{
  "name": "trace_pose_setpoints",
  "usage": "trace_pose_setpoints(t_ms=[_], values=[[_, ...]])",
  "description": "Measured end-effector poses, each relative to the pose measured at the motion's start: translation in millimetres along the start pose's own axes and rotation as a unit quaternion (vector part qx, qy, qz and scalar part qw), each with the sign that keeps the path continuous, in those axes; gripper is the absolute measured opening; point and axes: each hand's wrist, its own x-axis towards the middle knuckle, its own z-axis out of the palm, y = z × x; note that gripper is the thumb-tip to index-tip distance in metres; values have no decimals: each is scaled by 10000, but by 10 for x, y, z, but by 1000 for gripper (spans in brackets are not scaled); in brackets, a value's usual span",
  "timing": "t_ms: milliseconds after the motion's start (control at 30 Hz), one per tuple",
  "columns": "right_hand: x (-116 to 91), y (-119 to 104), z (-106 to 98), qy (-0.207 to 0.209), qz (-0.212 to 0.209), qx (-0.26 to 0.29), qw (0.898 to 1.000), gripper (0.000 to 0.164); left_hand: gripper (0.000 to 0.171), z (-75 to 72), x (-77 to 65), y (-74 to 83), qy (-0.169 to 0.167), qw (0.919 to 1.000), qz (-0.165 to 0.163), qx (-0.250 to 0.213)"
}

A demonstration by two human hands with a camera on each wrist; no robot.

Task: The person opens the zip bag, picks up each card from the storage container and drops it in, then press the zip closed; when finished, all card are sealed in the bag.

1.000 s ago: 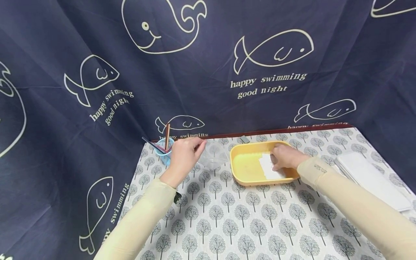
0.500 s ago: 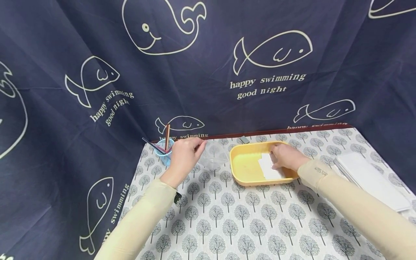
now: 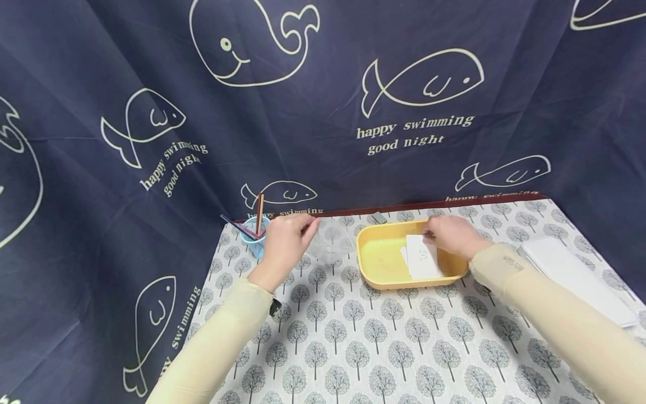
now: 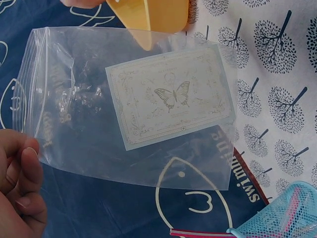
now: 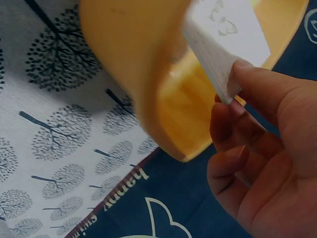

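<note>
A clear zip bag [image 4: 84, 134] hangs from my left hand [image 3: 286, 244], pinched at its zip corner between thumb and fingers in the left wrist view. Inside the bag lies a pale card [image 4: 173, 116] printed with a butterfly. My right hand [image 3: 456, 237] is over the right end of the yellow tray [image 3: 379, 255]. Between its thumb and fingers it pinches the edge of a thin stack of white cards [image 5: 230, 37], held tilted, with faint printing on the top face. In the head view another white edge shows just left of the stack.
A blue mesh cup [image 3: 255, 249] with pens stands at the back left. A small grey object [image 3: 379, 217] lies behind the tray. At the right is a white flat case [image 3: 575, 280]. A tree-print cloth [image 3: 353, 336] covers the table, with a dark curtain behind.
My right hand has drawn slightly up and to the right, tilting the white cards so their printed face shows. The left hand and the bag have stayed in place.
</note>
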Motion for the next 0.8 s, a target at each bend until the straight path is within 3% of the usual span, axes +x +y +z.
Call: trace_pose_setpoints(t_ms=[233,567,700,800], values=[[-48,2,-187,-413,-162,539,9976,4,25,-11,-9,-13,0,10000,0,-32],[-130,69,-315,-1000,-359,1463,9835,10,27,-34,-9,-6,-74,10000,-21,-2],[-151,32,-364,-908,-391,1680,9808,9,28,-36,-14,-10,-74,10000,-34,-19],[-151,-21,-386,-420,-381,1568,9860,9,28,-31,-14,-10,-71,10000,-39,4]])
